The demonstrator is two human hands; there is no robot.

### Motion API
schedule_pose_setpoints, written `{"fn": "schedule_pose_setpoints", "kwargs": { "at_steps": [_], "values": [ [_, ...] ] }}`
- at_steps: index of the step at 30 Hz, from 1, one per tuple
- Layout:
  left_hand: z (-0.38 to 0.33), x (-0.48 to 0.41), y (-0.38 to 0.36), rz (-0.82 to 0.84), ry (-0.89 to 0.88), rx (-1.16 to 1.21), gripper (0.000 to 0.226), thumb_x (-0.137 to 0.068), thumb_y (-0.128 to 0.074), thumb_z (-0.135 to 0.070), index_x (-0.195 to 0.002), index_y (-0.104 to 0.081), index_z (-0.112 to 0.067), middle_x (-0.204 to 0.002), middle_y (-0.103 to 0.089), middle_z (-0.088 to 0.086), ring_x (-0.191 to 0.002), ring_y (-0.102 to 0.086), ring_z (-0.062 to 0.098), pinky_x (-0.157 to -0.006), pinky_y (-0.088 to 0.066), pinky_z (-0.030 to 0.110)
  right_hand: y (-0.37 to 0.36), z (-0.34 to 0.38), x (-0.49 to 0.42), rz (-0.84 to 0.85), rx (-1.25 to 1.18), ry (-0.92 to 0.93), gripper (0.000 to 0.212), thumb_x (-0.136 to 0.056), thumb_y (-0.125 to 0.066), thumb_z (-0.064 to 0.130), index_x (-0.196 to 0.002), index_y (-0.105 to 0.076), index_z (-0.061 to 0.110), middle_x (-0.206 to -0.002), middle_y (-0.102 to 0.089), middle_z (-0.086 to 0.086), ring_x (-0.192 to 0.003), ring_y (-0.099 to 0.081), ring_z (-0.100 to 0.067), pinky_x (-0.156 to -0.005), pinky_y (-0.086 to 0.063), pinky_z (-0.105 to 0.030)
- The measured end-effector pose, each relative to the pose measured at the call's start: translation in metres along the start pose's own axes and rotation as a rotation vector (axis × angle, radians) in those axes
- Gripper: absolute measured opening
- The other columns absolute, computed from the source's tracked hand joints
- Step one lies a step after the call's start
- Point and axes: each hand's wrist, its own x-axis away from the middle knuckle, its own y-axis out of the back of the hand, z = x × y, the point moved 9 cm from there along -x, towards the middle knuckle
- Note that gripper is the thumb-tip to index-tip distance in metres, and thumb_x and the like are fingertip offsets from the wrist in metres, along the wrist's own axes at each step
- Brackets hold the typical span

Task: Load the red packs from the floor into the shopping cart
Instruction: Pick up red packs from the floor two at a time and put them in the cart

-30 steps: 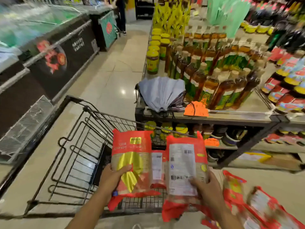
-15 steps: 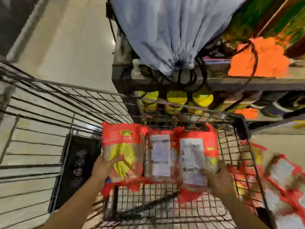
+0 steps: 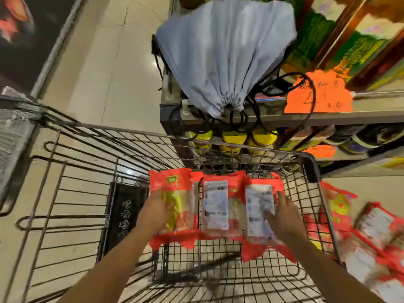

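Note:
Three red packs lie side by side low inside the wire shopping cart [image 3: 258,154]. My left hand [image 3: 156,212] grips the left pack [image 3: 176,189], which shows its yellow front. My right hand [image 3: 282,217] rests on the right pack [image 3: 259,200], which shows a white label. The middle pack [image 3: 215,203] sits between them, label up, touched by neither hand. More red packs [image 3: 369,228] lie on the floor right of the cart, blurred.
A shelf unit [image 3: 328,114] with bottles and yellow-lidded jars stands just beyond the cart's far end. A grey folded umbrella [image 3: 223,51] lies on its corner. A dark freezer cabinet [image 3: 19,51] lines the aisle's left side. The cart's child-seat flap [image 3: 124,215] hangs at left.
The view has tilted down and closer to the cart. Both hands have lowered the three packs from above the rim down into the basket.

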Motion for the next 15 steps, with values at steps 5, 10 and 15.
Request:
{"fn": "schedule_pose_setpoints", "kwargs": {
  "at_steps": [5,10,15],
  "values": [
    [-0.139,0.099,0.101,-0.070,-0.372,-0.313,0.063,-0.094,-0.056,-0.046,-0.147,-0.043,-0.015,-0.148,-0.052,0.011,-0.136,-0.048,0.032,-0.112,-0.041,0.044,0.120,0.112,0.089,-0.160,0.069,0.307,0.072,-0.095,-0.050,0.051,-0.154,-0.029,0.015,-0.155,-0.040,-0.012,-0.141,-0.037,-0.030,-0.115,-0.034,-0.045],
    [-0.249,0.228,0.201,-0.444,-0.781,-0.522,0.075,-0.087,-0.042,-0.056,-0.146,-0.048,-0.011,-0.145,-0.055,0.016,-0.128,-0.055,0.038,-0.105,-0.046,0.049,0.238,0.154,0.198,-0.446,0.194,0.408,0.077,-0.093,-0.044,0.061,-0.157,-0.025,0.022,-0.163,-0.025,-0.011,-0.150,-0.021,-0.029,-0.120,-0.019,-0.049],
    [-0.311,0.331,0.238,-0.601,-1.050,-0.550,0.081,-0.084,-0.043,-0.063,-0.145,-0.048,-0.011,-0.144,-0.055,0.019,-0.128,-0.053,0.041,-0.104,-0.045,0.053,0.313,0.101,0.311,-0.742,0.207,0.200,0.081,-0.084,-0.049,0.065,-0.149,-0.042,0.018,-0.149,-0.048,-0.017,-0.138,-0.043,-0.036,-0.113,-0.033,-0.055]
  ]
}}
